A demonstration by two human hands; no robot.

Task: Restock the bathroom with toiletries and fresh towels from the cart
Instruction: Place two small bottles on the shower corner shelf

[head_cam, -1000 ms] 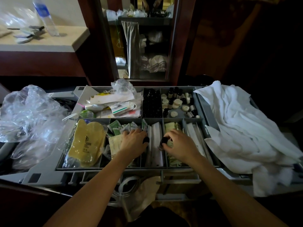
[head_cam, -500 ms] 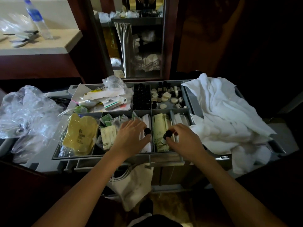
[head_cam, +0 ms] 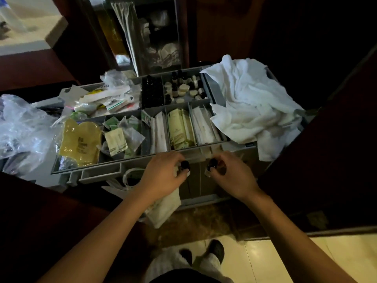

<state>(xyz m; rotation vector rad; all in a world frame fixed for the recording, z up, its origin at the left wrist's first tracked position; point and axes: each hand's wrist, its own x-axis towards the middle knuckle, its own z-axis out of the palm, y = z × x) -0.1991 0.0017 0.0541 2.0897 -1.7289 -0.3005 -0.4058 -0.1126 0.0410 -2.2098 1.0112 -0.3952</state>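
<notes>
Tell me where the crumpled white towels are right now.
In the head view, the white towels lie heaped over the right end of the grey toiletry tray, beyond the right hand.

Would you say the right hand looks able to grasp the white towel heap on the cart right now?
Probably not cleanly: the way from the right hand to the white towel heap looks open, but it grips a small dark-capped bottle.

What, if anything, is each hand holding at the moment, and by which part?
The left hand grips a small black-capped bottle round its body, cap sticking out; the right hand grips a second bottle likewise.
</notes>
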